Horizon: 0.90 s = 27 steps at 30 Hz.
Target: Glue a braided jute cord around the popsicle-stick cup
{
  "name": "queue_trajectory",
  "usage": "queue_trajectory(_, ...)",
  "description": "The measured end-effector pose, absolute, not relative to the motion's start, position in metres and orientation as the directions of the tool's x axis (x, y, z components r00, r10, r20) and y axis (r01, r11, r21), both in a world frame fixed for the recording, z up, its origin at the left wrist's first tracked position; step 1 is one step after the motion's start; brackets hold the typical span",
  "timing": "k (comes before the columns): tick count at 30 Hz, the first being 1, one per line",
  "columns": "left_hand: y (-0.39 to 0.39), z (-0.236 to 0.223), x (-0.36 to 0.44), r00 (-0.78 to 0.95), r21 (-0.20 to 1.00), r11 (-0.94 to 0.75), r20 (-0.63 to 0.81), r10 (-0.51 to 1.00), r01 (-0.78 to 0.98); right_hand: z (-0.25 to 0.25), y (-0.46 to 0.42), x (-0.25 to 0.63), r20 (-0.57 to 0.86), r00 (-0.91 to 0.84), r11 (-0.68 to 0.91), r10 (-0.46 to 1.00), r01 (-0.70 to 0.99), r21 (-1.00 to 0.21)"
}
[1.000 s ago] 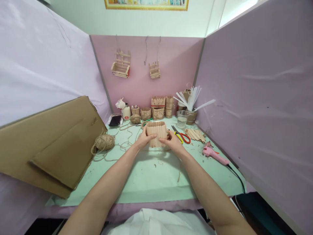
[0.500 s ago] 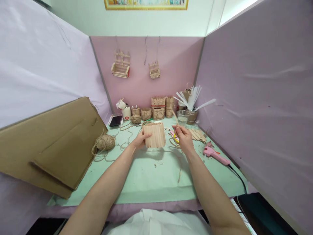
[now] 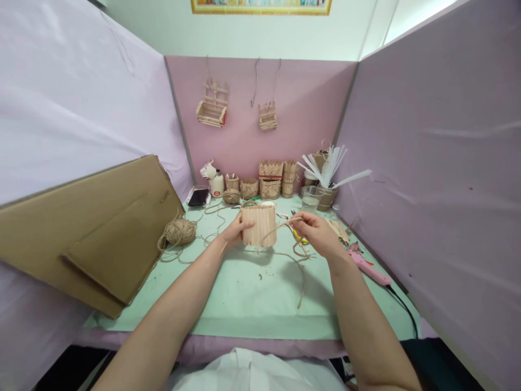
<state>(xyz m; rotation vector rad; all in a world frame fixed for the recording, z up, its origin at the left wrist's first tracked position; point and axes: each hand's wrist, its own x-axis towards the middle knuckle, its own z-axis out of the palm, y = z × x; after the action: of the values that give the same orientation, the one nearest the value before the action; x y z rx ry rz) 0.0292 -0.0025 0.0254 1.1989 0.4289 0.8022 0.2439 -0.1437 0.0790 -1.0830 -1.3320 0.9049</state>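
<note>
My left hand grips the left side of a popsicle-stick box, thumb across its front, holding it upright above the table. My right hand pinches a piece of jute twine to the right of the box. One end of this twine lies across the lower front of the box. Below the right hand, more twine trails over the table, and scissors with yellow handles are partly hidden behind it. The far sides of the box are out of sight.
A twine ball rests by a leaning cardboard sheet on the left. On the right lies a pink glue gun with a cord. Stick containers, a plastic cup and a phone line the back.
My right hand has turned and lowered the twine, which stood up before and now reaches across to the box front. The left hand keeps its hold. The view has shifted slightly left.
</note>
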Motion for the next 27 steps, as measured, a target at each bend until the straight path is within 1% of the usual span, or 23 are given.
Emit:
queue_trajectory(2,-0.003,0.027,0.03,0.664,0.939,0.118,0.135,0.735,-0.322,0.079,-0.139,0.249,0.281,0.098,0.279,0.955,0.033,-0.96)
queue_trajectory(5,-0.003,0.027,0.033,0.622,0.948,0.033,0.18,0.762,-0.315,0.078,-0.13,0.255,0.255,0.165,0.274,0.953,-0.106,-0.956)
queue_trajectory(7,-0.004,0.026,0.038,0.527,0.95,-0.089,0.243,0.814,-0.299,0.075,-0.124,0.257,0.22,0.192,0.255,0.956,-0.185,-0.949)
queue_trajectory(10,-0.007,0.022,0.046,0.324,0.925,-0.296,0.362,0.874,-0.237,0.064,-0.117,0.257,0.162,0.247,0.232,0.956,-0.289,-0.929)
queue_trajectory(12,-0.012,0.019,0.051,0.235,0.907,-0.373,0.413,0.88,-0.197,0.056,-0.113,0.256,0.133,0.307,0.243,0.942,-0.354,-0.903)
queue_trajectory(14,-0.016,0.017,0.055,0.217,0.901,-0.399,0.429,0.877,-0.17,0.049,-0.11,0.255,0.103,0.335,0.241,0.937,-0.404,-0.882)
queue_trajectory(16,-0.019,0.016,0.057,0.247,0.902,-0.402,0.43,0.869,-0.154,0.043,-0.107,0.254,0.073,0.316,0.211,0.946,-0.43,-0.878)
queue_trajectory(18,-0.02,0.017,0.058,0.315,0.91,-0.376,0.413,0.855,-0.174,0.04,-0.105,0.252,0.057,0.295,0.188,0.954,-0.436,-0.88)
queue_trajectory(20,-0.019,0.019,0.056,0.41,0.929,-0.284,0.361,0.838,-0.237,0.036,-0.103,0.25,0.057,0.302,0.188,0.952,-0.425,-0.886)
queue_trajectory(22,-0.017,0.021,0.051,0.522,0.949,-0.103,0.252,0.815,-0.298,0.033,-0.101,0.248,0.056,0.314,0.182,0.948,-0.389,-0.903)
queue_trajectory(24,-0.014,0.022,0.043,0.646,0.942,0.116,0.123,0.753,-0.315,0.03,-0.1,0.244,0.062,0.276,0.157,0.959,-0.337,-0.929)
queue_trajectory(25,-0.013,0.022,0.039,0.709,0.929,0.207,0.077,0.701,-0.305,0.029,-0.101,0.24,0.071,0.229,0.142,0.971,-0.308,-0.941)
queue_trajectory(27,-0.011,0.022,0.032,0.802,0.905,0.311,0.054,0.594,-0.291,0.028,-0.104,0.232,0.105,0.11,0.128,0.988,-0.233,-0.964)
